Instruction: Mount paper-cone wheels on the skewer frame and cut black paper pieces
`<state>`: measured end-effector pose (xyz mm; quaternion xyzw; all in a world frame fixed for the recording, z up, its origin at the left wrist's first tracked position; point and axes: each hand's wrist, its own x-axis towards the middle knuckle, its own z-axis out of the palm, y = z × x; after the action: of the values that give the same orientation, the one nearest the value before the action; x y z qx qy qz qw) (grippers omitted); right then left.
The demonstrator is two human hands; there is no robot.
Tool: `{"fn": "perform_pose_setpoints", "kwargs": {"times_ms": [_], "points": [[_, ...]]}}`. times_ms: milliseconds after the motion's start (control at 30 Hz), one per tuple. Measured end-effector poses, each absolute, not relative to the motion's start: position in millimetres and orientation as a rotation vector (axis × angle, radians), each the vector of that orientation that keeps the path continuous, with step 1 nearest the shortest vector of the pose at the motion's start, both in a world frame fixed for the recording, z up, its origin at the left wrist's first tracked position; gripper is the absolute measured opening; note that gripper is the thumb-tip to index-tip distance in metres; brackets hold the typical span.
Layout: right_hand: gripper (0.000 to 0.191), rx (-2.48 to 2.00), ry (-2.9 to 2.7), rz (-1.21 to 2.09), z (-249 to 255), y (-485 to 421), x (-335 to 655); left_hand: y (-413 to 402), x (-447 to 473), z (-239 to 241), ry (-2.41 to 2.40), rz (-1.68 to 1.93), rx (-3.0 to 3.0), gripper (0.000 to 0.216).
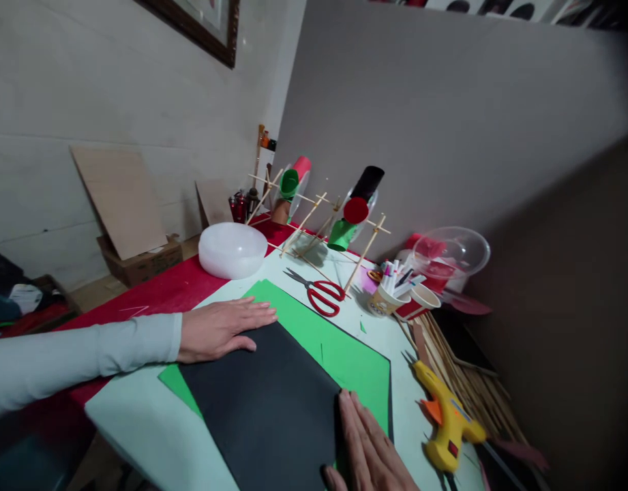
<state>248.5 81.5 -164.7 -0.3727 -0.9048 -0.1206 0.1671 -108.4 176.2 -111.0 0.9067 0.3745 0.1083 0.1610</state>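
A sheet of black paper (265, 402) lies over a larger green sheet (365, 361) on the pale table cover. My left hand (226, 329) rests flat on the black sheet's far left corner, its fingers stretched out and reaching the green border. Along the right edge of the black sheet lies my right hand (367, 447), fingers extended, partly cut off by the bottom of the view. Neither hand holds anything. A dark edge shows beneath the right side of the green sheet. Just beyond the paper are red-handled scissors (324, 294), blades pointing left.
A yellow glue gun (446, 416) lies at the right beside wooden sticks (457, 361). Behind stand a stick frame (306, 225) with coloured paper tubes (355, 210), a white plastic bowl (232, 251) and a paper cup of markers (388, 300). A cardboard box (140, 262) sits at left.
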Motion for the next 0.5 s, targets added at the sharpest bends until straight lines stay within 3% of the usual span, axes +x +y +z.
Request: {"fn": "perform_pose_setpoints", "kwargs": {"times_ms": [167,333,500], "points": [[0.077,-1.114,-2.614,-0.492,-133,71,231,178,-113,-118,1.133,0.346,2.693,0.053],[0.033,-1.492,-2.588,-0.210,-95,82,207,180,-117,-121,1.125,0.313,2.784,0.052],[0.038,-1.717,-2.563,-0.100,-71,98,191,180,-116,-118,1.150,0.294,2.768,0.056]]}}
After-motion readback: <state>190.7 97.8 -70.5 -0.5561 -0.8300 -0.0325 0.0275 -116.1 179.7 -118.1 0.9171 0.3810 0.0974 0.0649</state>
